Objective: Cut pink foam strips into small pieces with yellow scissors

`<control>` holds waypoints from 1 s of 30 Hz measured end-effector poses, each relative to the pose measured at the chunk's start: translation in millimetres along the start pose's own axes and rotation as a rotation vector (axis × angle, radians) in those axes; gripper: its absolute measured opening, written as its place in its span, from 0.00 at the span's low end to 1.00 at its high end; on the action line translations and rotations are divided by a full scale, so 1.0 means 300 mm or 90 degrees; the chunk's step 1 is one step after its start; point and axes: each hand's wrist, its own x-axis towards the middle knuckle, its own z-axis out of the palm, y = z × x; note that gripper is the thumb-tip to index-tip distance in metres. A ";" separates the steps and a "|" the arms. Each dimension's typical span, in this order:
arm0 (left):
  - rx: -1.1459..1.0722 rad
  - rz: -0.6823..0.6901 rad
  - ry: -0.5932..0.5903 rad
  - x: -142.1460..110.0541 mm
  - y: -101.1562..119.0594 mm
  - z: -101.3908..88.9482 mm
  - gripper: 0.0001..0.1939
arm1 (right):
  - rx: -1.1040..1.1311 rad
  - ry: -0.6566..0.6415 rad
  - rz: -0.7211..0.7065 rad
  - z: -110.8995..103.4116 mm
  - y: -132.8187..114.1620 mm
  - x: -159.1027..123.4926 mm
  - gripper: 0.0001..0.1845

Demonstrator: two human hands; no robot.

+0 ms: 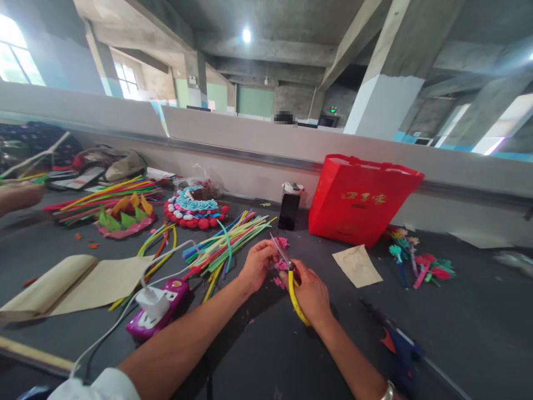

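My right hand [311,293] is wrapped round a pair of scissors with yellow handles [295,303], their metal blades pointing up and to the left. Close to the blade tips, the fingers of my left hand [259,265] are pinched together. Whatever lies in that pinch is too small to make out. Small pink fuzzy pieces [281,265] lie on the dark table between and behind the two hands. Left of my left hand is a bundle of coloured pipe cleaners [233,239].
A purple power strip [158,311] with a white plug and cable lies near my left forearm. Further back stand a tumbler with a phone [290,206] and a red bag [362,200]. A glue gun [395,347] lies right. Another person's hand [19,195] shows far left.
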 end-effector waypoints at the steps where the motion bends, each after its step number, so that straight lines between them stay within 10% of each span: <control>1: -0.001 0.001 0.000 0.000 0.000 0.000 0.05 | 0.003 0.000 0.000 0.001 0.000 -0.001 0.17; 30: 0.003 -0.002 -0.016 -0.001 -0.010 -0.008 0.03 | 0.122 0.006 -0.033 0.009 0.009 0.000 0.15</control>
